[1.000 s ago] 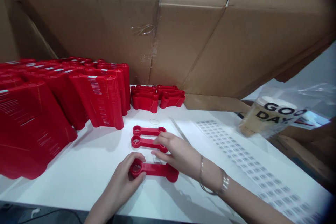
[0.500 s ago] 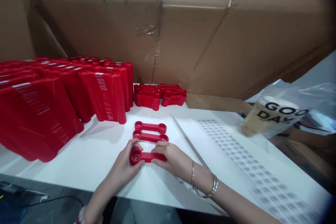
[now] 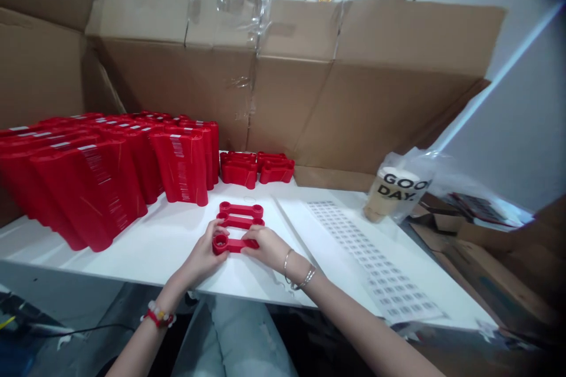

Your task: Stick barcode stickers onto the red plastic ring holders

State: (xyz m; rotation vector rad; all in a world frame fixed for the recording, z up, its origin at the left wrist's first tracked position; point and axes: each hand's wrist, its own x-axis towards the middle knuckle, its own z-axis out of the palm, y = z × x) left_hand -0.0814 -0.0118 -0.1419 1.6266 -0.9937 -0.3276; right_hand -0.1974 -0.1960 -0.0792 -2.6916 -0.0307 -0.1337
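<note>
Near the table's front edge lies a red dumbbell-shaped plastic piece (image 3: 234, 245) with a round ring at its left end. My left hand (image 3: 204, 254) pinches that ringed end between thumb and fingers. The other end is covered by my right hand (image 3: 270, 246), whose fingers close on it from above. Just beyond are two more red pieces of the same shape, a nearer one (image 3: 239, 222) and a farther one (image 3: 241, 210), lying parallel. Fingers of both hands hide parts of the nearer one's ends.
Tall red stacks (image 3: 181, 168) crowd the left side, with shorter red stacks (image 3: 276, 169) at the back. A printed label sheet (image 3: 349, 247) lies to the right. Beyond it stands a bagged drink cup (image 3: 389, 194). A cardboard wall (image 3: 309, 106) closes off the back.
The camera has tilted up, so the wall above the cardboard and more of my forearms show. Both hands keep their hold on the red piece, which looks much the same.
</note>
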